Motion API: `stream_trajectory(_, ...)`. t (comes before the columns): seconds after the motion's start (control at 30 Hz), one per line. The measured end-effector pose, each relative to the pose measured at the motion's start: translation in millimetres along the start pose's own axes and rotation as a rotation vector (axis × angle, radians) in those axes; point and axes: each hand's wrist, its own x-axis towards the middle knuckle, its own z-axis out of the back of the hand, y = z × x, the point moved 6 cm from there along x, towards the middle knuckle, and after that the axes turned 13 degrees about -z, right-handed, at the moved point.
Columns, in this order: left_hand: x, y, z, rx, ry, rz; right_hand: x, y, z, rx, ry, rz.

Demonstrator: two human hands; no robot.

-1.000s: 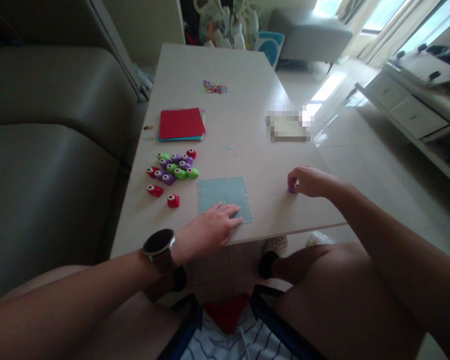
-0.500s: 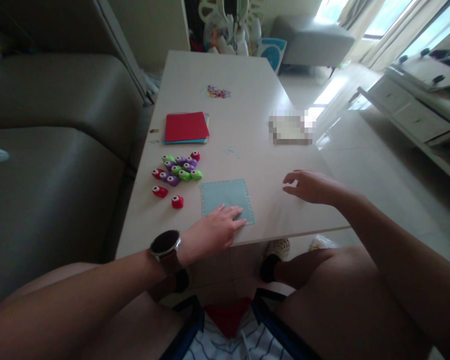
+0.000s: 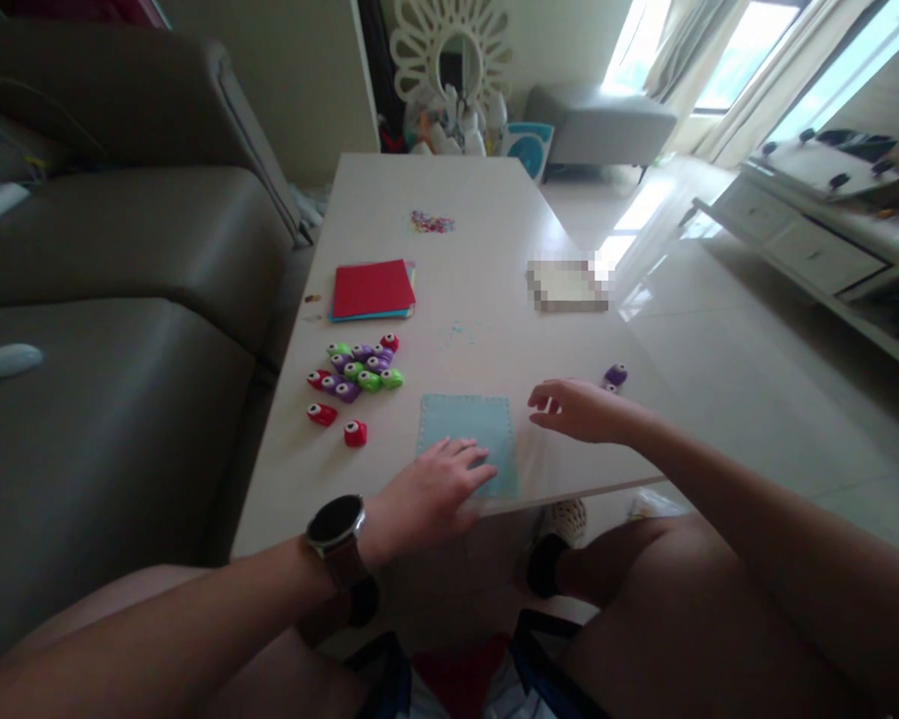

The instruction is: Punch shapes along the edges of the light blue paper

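Observation:
A light blue paper square (image 3: 465, 427) with punched edges lies near the front edge of the pale table (image 3: 486, 240). My left hand (image 3: 427, 494), with a watch on the wrist, rests flat on the sheet's near corner. My right hand (image 3: 580, 411) hovers just right of the sheet, fingers apart and holding nothing. A small purple punch (image 3: 614, 376) sits on the table behind my right hand, apart from it.
A cluster of red, green and purple punches (image 3: 356, 371) lies left of the sheet, with two red ones (image 3: 337, 422) nearer me. A stack of coloured paper (image 3: 373, 290) with red on top sits farther back, and confetti (image 3: 431, 222) beyond. A sofa (image 3: 120, 330) runs along the left.
My right hand let go of the purple punch, left it on the table and moved left toward the blue sheet. My left hand stayed on the sheet. The camera tilted up.

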Motion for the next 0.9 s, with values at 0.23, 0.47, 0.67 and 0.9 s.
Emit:
stream_trajectory(0.23, 6, -12, -5.2, 0.036, 0.032, -0.096, -3, 7, -11, -0.104, 0.069, -0.024)
stream_trajectory(0.47, 0, 1, 11.8, 0.032, -0.164, 0.124, -11, 6, -27, 0.279, 0.423, -0.224)
stream_trajectory(0.67, 0, -2, 14.5, 0.015, -0.249, 0.134, -7, 12, -32, 0.559, 0.36, -0.167)
stream_trajectory(0.9, 6, -6, 13.9, 0.004, -0.243, 0.106, 5, 9, -31, 0.789, 0.19, -0.232)
